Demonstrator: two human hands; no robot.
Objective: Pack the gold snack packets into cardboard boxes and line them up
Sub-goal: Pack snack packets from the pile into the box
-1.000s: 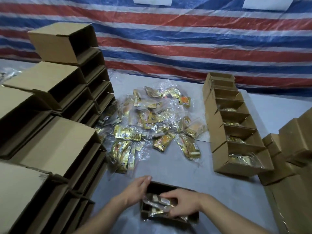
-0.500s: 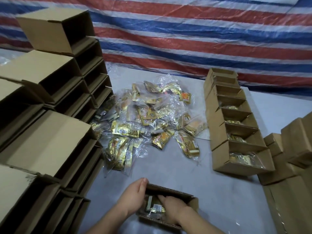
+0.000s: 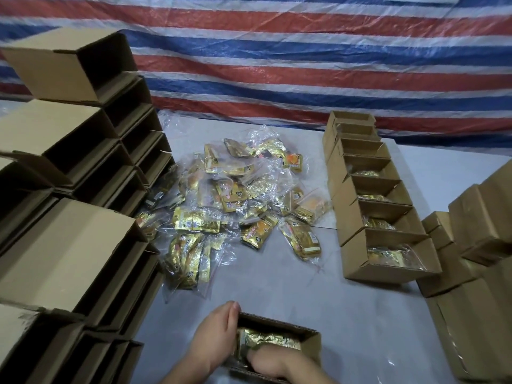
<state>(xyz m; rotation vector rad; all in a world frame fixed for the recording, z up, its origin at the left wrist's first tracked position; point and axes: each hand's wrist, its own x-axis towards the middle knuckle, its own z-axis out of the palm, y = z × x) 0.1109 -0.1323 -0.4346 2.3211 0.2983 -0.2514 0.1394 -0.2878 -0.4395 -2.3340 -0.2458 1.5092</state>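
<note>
Gold foil fills the box (image 3: 311, 339) at the near edge of the table (image 3: 318, 295); a packet (image 3: 270, 342) lies flat inside, its long axis running left to right along the box's own length. The left hand (image 3: 214, 338) stands upright against the box's left end, fingers straight and together, touching the cardboard and steadying it rather than gripping. The right hand (image 3: 273, 363) comes in from the near side, fingers bent down onto the packet; whether they pinch it or merely press it I cannot tell.

The relation that counts: the row (image 3: 360, 217) of filled boxes lies ahead and well to the right, running away from the person, its nearest box open and showing gold; the right hand is the nearer one to it. I judge the box in hand about packed, so the coming move should carry it forward and right to the row's near end, long side parallel to its neighbours. The loose pile (image 3: 243, 206) sits ahead, between row and stacks (image 3: 69, 189) of empties.
</note>
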